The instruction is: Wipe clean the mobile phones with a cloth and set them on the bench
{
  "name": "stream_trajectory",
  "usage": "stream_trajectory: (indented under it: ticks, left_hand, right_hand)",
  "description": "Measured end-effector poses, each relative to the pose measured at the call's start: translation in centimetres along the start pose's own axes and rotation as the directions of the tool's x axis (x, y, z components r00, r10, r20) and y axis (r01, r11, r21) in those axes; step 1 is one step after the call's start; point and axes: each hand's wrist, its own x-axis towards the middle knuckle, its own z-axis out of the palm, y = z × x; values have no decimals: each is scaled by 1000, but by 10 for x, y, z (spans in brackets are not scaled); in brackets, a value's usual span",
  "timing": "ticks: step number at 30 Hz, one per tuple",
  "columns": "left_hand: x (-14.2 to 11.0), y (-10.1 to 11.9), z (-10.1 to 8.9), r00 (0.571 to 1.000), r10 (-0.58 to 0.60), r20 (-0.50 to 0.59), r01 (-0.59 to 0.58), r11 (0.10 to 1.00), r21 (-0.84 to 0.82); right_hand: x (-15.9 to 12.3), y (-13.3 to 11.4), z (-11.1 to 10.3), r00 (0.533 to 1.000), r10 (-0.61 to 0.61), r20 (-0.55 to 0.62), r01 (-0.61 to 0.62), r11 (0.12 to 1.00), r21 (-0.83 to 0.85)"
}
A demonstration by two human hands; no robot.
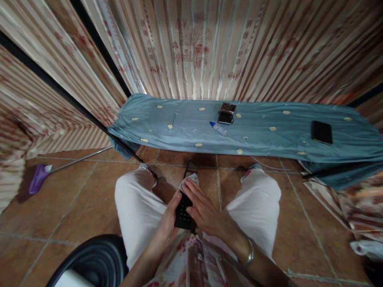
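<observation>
Between my knees, my left hand is closed round the left side of a black calculator with rows of round keys. A dark cover or lid stands out beyond its far end. My right hand lies across the calculator from the right, its fingers close together. Under those fingertips a white cloth is pressed against the calculator's upper part, where its display would be. The cloth and my fingers hide that part and some of the keys.
Ahead is a low bench with a blue cloth, bearing an opened compact-like case, a blue-capped tube and a black flat object. A purple brush head lies left; a black round tub stands near my left leg.
</observation>
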Motion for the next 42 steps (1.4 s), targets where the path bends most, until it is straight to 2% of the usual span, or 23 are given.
stream_trajectory:
  ticks: [3,10,13,17,20,23,26,31,34,42]
  left_hand:
    - [1,0,1,999,-38,-19,38,999,-3]
    - [-4,5,8,996,-43,-81,38,997,-60]
    - [-6,12,11,998,-46,-45,42,996,-85]
    - [-10,16,12,995,-95,18,96,992,-78]
    - [-15,13,12,984,-158,76,163,984,-64]
    - [-19,10,13,977,-163,137,169,985,-40]
    - [-22,7,16,973,-164,163,170,985,-20]
    - [-20,4,15,979,-146,141,145,989,21]
    - [-18,3,13,977,-135,166,132,991,30]
    - [-22,11,12,983,-117,144,122,992,-21]
  right_hand:
    - [0,0,0,1000,-21,7,21,1000,-18]
    - [12,1,-4,997,-72,-2,71,995,-76]
    - [3,2,-1,999,-38,-22,36,996,-78]
    - [-5,16,2,992,70,-103,-78,993,-86]
    - [1,29,-3,979,128,-162,-143,986,-82]
    - [10,36,-11,961,166,-220,-187,979,-80]
    - [18,36,-17,959,158,-237,-184,979,-90]
    - [29,31,-18,976,116,-185,-136,986,-99]
    - [34,32,-19,980,98,-173,-117,988,-102]
    - [24,42,-18,962,147,-228,-166,984,-65]
